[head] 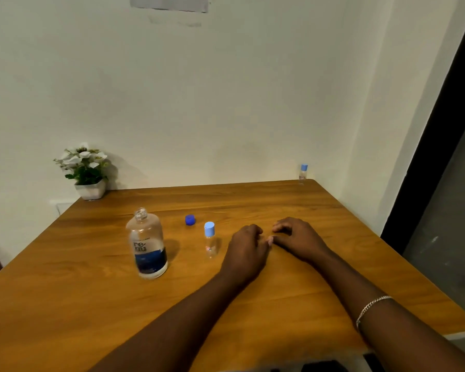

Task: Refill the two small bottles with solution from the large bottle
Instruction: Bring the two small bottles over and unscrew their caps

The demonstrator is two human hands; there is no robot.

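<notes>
Both hands are resting on the table [293, 312], left hand [249, 248] and right hand [297, 237] loosely curled with fingertips nearly touching, apparently gripping nothing, though the palms are hidden. Large bottle [147, 244] is standing uncapped, its blue cap [190, 219] lying beside it. Near small bottle [210, 239] is sitting capped; far small bottle [303, 171] is waiting at the back corner, so uncap the near one, steady it, pour slowly.
</notes>
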